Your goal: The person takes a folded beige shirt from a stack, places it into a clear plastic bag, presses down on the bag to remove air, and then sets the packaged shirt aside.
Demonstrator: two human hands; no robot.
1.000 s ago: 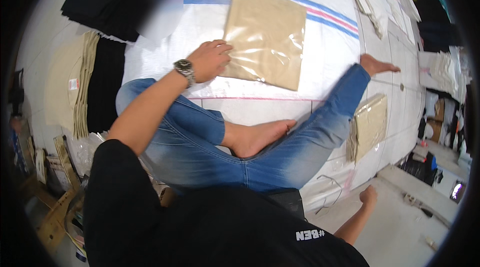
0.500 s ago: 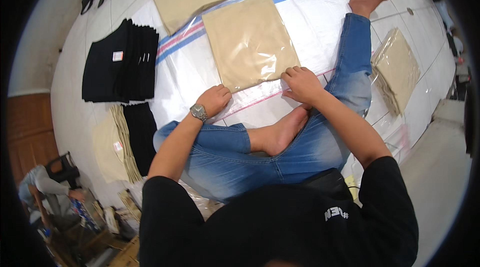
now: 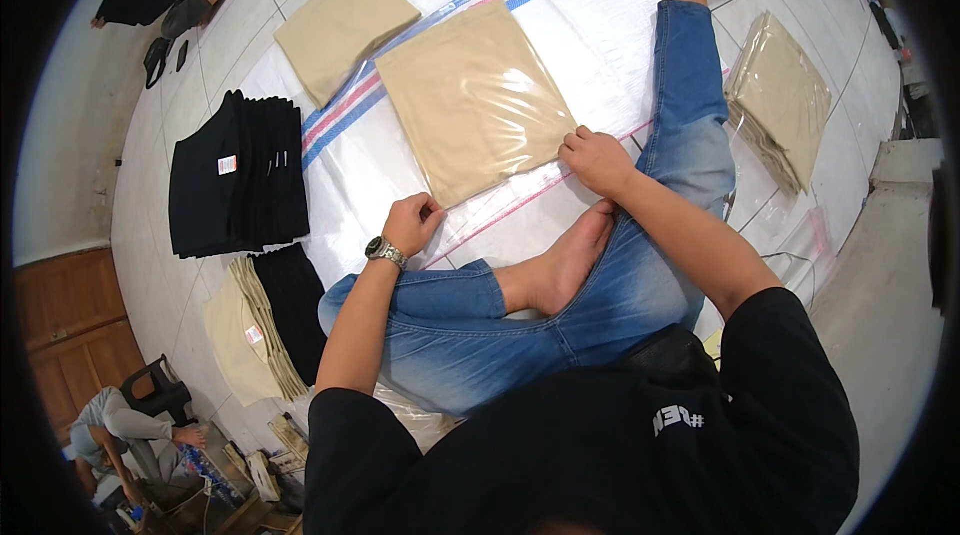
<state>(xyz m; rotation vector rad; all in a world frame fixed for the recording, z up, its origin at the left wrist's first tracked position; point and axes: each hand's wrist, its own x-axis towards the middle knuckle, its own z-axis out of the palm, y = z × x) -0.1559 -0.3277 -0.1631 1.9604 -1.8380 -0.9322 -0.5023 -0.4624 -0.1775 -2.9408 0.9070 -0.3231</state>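
Item 1: one tan package (image 3: 475, 100), folded cloth in glossy clear film, which I saw through the head camera. It lay flat on a white woven sheet (image 3: 585, 45), partly over its blue and pink stripes, in front of the wearer's bent leg. I judged it light, soft and floppy, its film slippery and easily creased; the near corners looked the best hold, or a palm beneath for support.

Item 2: left hand (image 3: 413, 223), thumb and fingertips pinching the near left corner. Item 3: right hand (image 3: 597, 162), fingers curled in, pinching the near right corner; I could not make out its thumb clearly.

Surroundings: folded tan cloth (image 3: 345, 30) just beyond, to the left; a tagged black stack (image 3: 205, 180) left of the sheet; below that, a tan pile (image 3: 240, 335) beside a black pile (image 3: 290, 285); film-wrapped tan stack (image 3: 785, 100) right, outside the jeans leg (image 3: 690, 135).
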